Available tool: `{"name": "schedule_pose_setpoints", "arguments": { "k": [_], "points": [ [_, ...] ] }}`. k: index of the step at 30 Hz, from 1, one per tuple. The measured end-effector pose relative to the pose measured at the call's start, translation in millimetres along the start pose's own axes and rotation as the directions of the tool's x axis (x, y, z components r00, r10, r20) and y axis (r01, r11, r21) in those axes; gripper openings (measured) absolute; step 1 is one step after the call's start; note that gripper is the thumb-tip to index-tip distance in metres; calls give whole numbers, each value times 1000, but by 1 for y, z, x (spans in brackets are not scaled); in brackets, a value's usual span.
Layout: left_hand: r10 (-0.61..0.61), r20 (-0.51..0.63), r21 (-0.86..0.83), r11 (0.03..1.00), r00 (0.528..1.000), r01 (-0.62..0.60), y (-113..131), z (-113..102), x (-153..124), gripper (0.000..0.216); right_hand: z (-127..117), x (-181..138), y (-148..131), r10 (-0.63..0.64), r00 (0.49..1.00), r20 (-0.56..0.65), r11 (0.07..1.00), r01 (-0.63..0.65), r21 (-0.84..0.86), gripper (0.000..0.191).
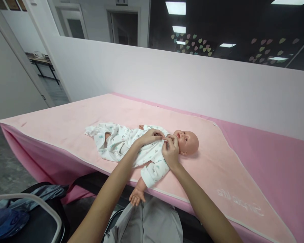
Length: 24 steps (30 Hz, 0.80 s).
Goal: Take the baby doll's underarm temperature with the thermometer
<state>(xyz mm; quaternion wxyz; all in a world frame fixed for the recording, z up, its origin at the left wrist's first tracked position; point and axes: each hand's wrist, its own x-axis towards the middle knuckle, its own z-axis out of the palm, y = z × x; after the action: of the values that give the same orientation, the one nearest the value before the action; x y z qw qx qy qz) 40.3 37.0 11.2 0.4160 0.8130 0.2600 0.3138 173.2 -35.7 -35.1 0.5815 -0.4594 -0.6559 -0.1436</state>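
A baby doll (190, 143) lies on its back on a pink blanket, its head toward the right. It wears a white printed baby outfit (148, 153), and one doll arm hangs over the table's near edge. At the neckline, my left hand (152, 135) pinches the cloth with bent fingers. My right hand (171, 150) is closed on the collar right beside it, just below the doll's chin. The fingertips of both hands almost meet; any fastener between them is too small to make out. The outfit's legs lie loosely spread at the left.
The pink blanket (218, 175) covers the table over a darker pink cloth (276, 155). Behind stands a white wall (192, 81) with a dark window above. A chair (48, 216) with blue items stands at lower left, by the table's near edge.
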Motion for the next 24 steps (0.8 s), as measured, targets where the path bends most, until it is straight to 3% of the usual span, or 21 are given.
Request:
{"name": "schedule_pose_setpoints", "arguments": {
  "k": [12, 16, 20, 24],
  "points": [
    [15, 45, 17, 1000, 999, -16, 3, -5, -3, 27, -2, 1, -2, 39, 999, 0, 999, -39, -23, 24],
    [-21, -104, -46, 999, 994, 16, 6, -12, -14, 30, -4, 1, -5, -57, 998, 22, 995, 59, -85, 25],
    [-2, -229, -73, 997, 974, -16, 5, -13, -37, 28, -5, 3, -16, -215, 955, 206, 973, 227, -37, 30],
    [92, -334, -18, 994, 938, -104, 6, -3, -57, 27, -6, 5, -23, -198, 932, 304, 978, 207, 2, 26]
  ]
}}
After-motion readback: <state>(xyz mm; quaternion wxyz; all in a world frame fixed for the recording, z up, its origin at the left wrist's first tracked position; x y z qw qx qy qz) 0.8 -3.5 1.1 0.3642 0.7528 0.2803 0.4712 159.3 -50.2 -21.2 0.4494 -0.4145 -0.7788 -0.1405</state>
